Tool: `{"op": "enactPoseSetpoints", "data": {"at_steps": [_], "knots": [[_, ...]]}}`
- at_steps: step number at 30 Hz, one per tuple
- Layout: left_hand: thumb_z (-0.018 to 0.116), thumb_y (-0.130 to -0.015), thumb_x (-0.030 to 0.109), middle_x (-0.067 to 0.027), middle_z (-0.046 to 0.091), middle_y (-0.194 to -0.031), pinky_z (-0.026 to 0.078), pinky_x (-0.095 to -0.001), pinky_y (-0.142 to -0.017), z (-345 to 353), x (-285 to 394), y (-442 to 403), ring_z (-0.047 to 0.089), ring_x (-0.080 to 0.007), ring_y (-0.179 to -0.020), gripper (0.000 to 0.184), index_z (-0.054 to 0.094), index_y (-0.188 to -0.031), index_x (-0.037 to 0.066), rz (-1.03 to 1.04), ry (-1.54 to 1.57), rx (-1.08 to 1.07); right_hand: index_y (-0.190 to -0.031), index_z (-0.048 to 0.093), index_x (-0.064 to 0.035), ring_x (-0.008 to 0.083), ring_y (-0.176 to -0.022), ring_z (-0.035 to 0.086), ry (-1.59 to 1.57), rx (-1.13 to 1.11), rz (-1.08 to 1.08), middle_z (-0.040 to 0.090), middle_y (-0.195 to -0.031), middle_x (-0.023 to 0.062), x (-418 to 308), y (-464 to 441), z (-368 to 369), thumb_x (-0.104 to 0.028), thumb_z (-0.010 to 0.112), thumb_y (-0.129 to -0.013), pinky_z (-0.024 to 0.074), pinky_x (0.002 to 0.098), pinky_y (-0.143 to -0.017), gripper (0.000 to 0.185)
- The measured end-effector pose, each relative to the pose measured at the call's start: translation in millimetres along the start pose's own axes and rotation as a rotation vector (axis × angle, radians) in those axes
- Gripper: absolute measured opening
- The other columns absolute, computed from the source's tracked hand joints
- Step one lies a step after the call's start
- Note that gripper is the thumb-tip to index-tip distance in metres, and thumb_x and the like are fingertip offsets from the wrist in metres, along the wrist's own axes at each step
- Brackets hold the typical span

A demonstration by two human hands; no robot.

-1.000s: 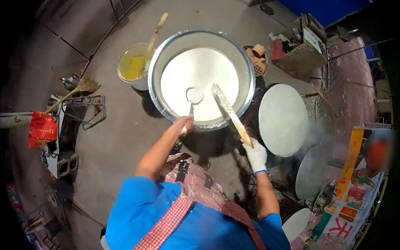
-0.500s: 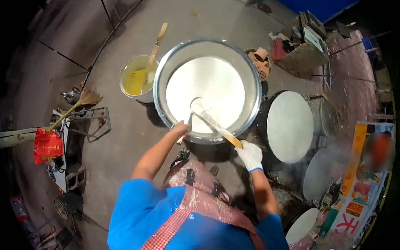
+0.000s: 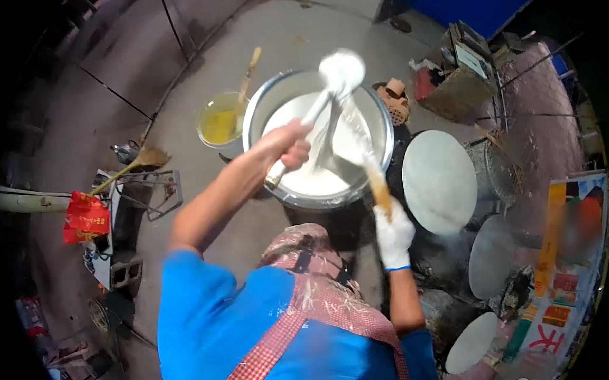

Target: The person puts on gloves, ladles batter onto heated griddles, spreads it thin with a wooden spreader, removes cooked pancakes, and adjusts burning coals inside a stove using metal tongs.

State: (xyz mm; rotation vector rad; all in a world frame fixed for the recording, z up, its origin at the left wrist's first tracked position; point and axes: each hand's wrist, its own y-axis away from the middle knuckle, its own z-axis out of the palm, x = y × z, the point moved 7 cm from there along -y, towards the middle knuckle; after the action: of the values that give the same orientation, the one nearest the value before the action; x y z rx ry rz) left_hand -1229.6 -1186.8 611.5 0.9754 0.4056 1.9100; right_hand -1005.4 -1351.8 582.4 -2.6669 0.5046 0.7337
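A wide metal pot (image 3: pixel 249 135) holds a thick white batter-like liquid (image 3: pixel 311 183). My bare left hand (image 3: pixel 289 146) is closed round the pale handle of a ladle (image 3: pixel 342 69). The ladle's batter-coated bowl is raised over the pot's far side, and white liquid hangs below it. At the pot's right edge, my right hand (image 3: pixel 393 235), in a white glove, grips the wooden handle of a paddle (image 3: pixel 379 187). White liquid coats the paddle's blade, which points into the pot; its exact shape is blurred.
Left of the pot stands a bucket (image 3: pixel 203 134) with yellow liquid and a long-handled brush (image 3: pixel 250 73). To the right are round pale griddle plates (image 3: pixel 439 182), with steam nearby. Clay pieces (image 3: pixel 394 104) lie beyond the pot. A broom (image 3: pixel 147 158) leans at left.
The ladle has come up out of the liquid and moved forward with my left hand. My right hand has shifted slightly right, and the paddle now points more steeply forward.
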Motion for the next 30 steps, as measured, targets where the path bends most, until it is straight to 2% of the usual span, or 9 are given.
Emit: {"op": "enactPoseSetpoints", "data": {"at_steps": [7, 11, 15, 18, 21, 24, 27, 29, 30], "knots": [[0.047, -0.093, 0.029, 0.0075, 0.026, -0.058, 0.019, -0.0157, -0.032, 116, 110, 124, 0.024, -0.0008, -0.04, 0.042, 0.034, -0.133, 0.024, 0.606, -0.622, -0.138, -0.108, 0.062, -0.0036, 0.0287, -0.071, 0.064, -0.308, 0.488, -0.242, 0.066, -0.087, 0.017, -49, -83, -120, -0.016, 0.067, -0.076, 0.0504, 0.035, -0.065, 0.035], [0.054, -0.09, 0.031, 0.0071, 0.029, -0.057, 0.023, -0.0164, -0.033, 89, 123, 100, 0.027, -0.0021, -0.04, 0.057, 0.024, -0.138, 0.027, 0.717, -0.715, -0.116, -0.114, 0.059, -0.0011, 0.0145, -0.062, 0.058, -0.821, 0.258, -0.105, 0.065, -0.082, 0.0095, -14, -86, -64, -0.011, 0.064, -0.08, 0.0473, 0.0273, -0.057, 0.036], [0.052, -0.09, 0.024, 0.007, 0.03, -0.056, 0.019, -0.0147, -0.03, 2, 36, 35, 0.027, -0.0016, -0.04, 0.023, 0.042, -0.111, 0.02, 0.101, -0.412, -0.081, -0.107, 0.061, 0.0019, 0.0045, -0.051, 0.046, -0.914, -0.267, 0.377, 0.056, -0.067, 0.0003, 39, -22, 49, -0.014, 0.065, -0.08, 0.0386, 0.0218, -0.046, 0.032], [0.047, -0.092, 0.015, 0.005, 0.029, -0.056, 0.022, -0.0155, -0.027, -40, -14, -9, 0.027, -0.0019, -0.039, 0.004, 0.044, -0.094, 0.017, -0.424, 0.301, 0.076, -0.086, 0.066, 0.0001, 0.0096, -0.058, 0.053, -0.573, -0.22, 0.522, 0.061, -0.069, 0.0023, 76, 35, 50, -0.023, 0.071, -0.073, 0.0437, 0.026, -0.053, 0.027], [0.047, -0.092, 0.016, 0.005, 0.029, -0.055, 0.02, -0.0157, -0.027, -28, 0, 4, 0.025, -0.0025, -0.038, 0.007, 0.043, -0.098, 0.018, -0.137, -0.133, 0.012, -0.098, 0.063, 0.0002, 0.0158, -0.074, 0.061, -0.463, -0.12, 0.36, 0.067, -0.085, 0.0071, 50, 53, -5, -0.019, 0.069, -0.075, 0.0478, 0.0302, -0.067, 0.03], [0.049, -0.091, 0.019, 0.006, 0.026, -0.054, 0.016, -0.0164, -0.029, 3, -12, 14, 0.021, -0.0031, -0.039, 0.015, 0.039, -0.103, 0.022, 0.018, -0.402, -0.049, -0.116, 0.057, -0.0034, 0.0069, -0.057, 0.052, -0.826, -0.156, 0.465, 0.063, -0.083, 0.0015, 50, 67, -1, -0.018, 0.065, -0.078, 0.0426, 0.0226, -0.051, 0.042], [0.05, -0.091, 0.021, 0.0073, 0.026, -0.053, 0.016, -0.0167, -0.029, 0, -50, -20, 0.021, -0.0032, -0.038, 0.011, 0.04, -0.09, 0.016, -0.157, -0.238, -0.149, -0.113, 0.059, -0.004, 0.0107, -0.06, 0.055, -0.784, -0.284, 0.715, 0.064, -0.082, 0.0045, 73, 103, 21, -0.025, 0.065, -0.079, 0.0449, 0.0259, -0.054, 0.04], [0.049, -0.091, 0.021, 0.0071, 0.026, -0.052, 0.019, -0.0162, -0.028, 29, -74, -25, 0.022, -0.0035, -0.037, 0.016, 0.041, -0.08, 0.012, -0.712, 0.411, -0.059, -0.107, 0.06, -0.0032, 0.0175, -0.072, 0.06, -0.516, -0.107, 0.475, 0.064, -0.083, 0.0111, 113, 137, 34, -0.029, 0.065, -0.079, 0.047, 0.031, -0.065, 0.039], [0.049, -0.091, 0.02, 0.0061, 0.027, -0.052, 0.019, -0.016, -0.028, 31, -86, -35, 0.023, -0.0037, -0.037, 0.018, 0.04, -0.077, 0.011, -0.561, 0.106, 0.016, -0.105, 0.06, -0.0029, 0.0202, -0.077, 0.061, -0.499, -0.091, 0.516, 0.064, -0.085, 0.0136, 116, 157, 10, -0.031, 0.065, -0.079, 0.0465, 0.0325, -0.069, 0.038]]}}
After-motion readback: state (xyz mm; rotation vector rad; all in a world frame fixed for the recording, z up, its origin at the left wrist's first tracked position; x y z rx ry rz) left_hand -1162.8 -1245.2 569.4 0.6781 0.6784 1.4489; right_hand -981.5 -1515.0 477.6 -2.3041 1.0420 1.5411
